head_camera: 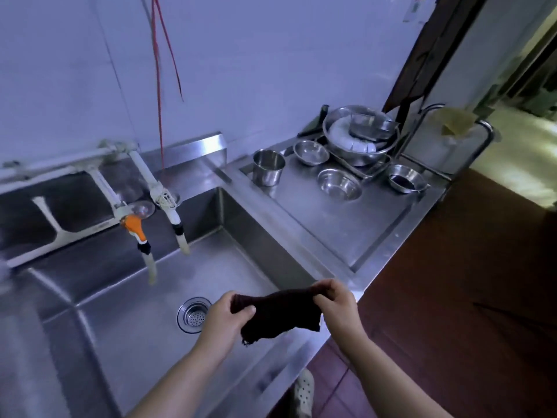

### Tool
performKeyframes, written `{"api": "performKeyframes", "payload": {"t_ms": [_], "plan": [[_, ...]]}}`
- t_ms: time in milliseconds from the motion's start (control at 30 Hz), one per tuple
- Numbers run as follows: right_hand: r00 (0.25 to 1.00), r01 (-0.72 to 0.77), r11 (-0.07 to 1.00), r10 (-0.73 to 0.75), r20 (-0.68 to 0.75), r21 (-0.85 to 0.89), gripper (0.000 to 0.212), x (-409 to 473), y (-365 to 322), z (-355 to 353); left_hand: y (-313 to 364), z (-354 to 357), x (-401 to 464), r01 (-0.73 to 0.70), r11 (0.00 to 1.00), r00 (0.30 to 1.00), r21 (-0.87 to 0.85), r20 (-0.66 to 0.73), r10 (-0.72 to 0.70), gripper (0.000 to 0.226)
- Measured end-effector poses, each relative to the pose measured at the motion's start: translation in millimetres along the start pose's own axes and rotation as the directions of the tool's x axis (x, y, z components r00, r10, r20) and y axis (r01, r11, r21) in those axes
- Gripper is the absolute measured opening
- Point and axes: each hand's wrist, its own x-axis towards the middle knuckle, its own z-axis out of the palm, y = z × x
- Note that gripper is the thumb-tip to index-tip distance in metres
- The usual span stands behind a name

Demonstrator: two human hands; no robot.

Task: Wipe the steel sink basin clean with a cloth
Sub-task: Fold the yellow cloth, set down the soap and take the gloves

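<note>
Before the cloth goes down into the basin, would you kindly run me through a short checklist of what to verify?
1. Cloth held: ok, left hand and right hand each pinch an end.
2. Cloth on the steel: not ok, it hangs above the sink basin.
3. Basin floor free of dishes: ok, only the drain strainer shows.
4. Taps off: ok, no stream shows below the orange tap.
5. Cloth damp: cannot tell.
6. Bowls out of the way: ok, on the drainboard.
</note>
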Motion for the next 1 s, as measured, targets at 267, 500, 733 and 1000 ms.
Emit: {"api": "performKeyframes", "payload": {"t_ms": [267,500,733,1000], "plan": [[0.965,0.009,1.000,-0.009,0.262,0.001,0.031,176.1,-11.9,11.1,20.4,47.7,120.5,0.137,0.985,0.957,-0.105,-0.243,-0.159,0.007],[0.922,0.104,0.971,-0.013,0.387,-0.214,0.025,297.3,-18.1,-1.1,21.8,102.8,199.1,0.257,0.921,0.907,-0.292,-0.257,-0.335,0.004],[0.864,0.192,0.893,0.043,0.502,-0.407,0.019,365.3,-4.7,34.6,6.4,112.9,259.3,0.392,0.849,0.807,-0.353,-0.310,-0.502,0.001],[0.844,0.205,0.916,0.012,0.536,-0.345,0.022,400.0,-8.1,64.7,4.5,99.1,298.5,0.318,0.843,0.734,-0.434,-0.449,-0.509,0.003]]}}
